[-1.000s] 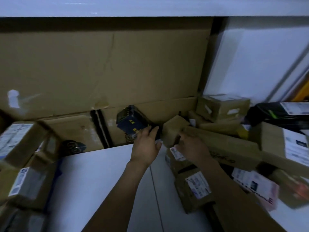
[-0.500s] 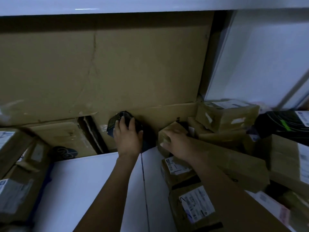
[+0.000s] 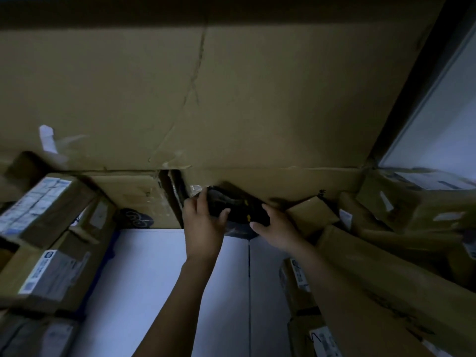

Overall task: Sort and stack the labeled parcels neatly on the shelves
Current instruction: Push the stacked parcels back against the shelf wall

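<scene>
A small dark parcel (image 3: 233,206) with yellow marks sits at the back of the white shelf (image 3: 159,274), against the large cardboard sheet (image 3: 206,99). My left hand (image 3: 203,225) grips its left end, thumb across the front. My right hand (image 3: 277,229) holds its right end with curled fingers. A small brown box (image 3: 310,213) lies just right of my right hand. A long brown parcel (image 3: 381,274) runs along under my right forearm.
Labeled brown boxes (image 3: 49,220) pile up at the left edge of the shelf. More cardboard parcels (image 3: 412,202) crowd the right side, with labeled ones (image 3: 298,276) lower down. A white side panel (image 3: 438,124) rises at the right.
My right hand left the small brown box and moved left onto the dark parcel. My left hand kept its hold on that parcel. The camera came closer to the shelf back.
</scene>
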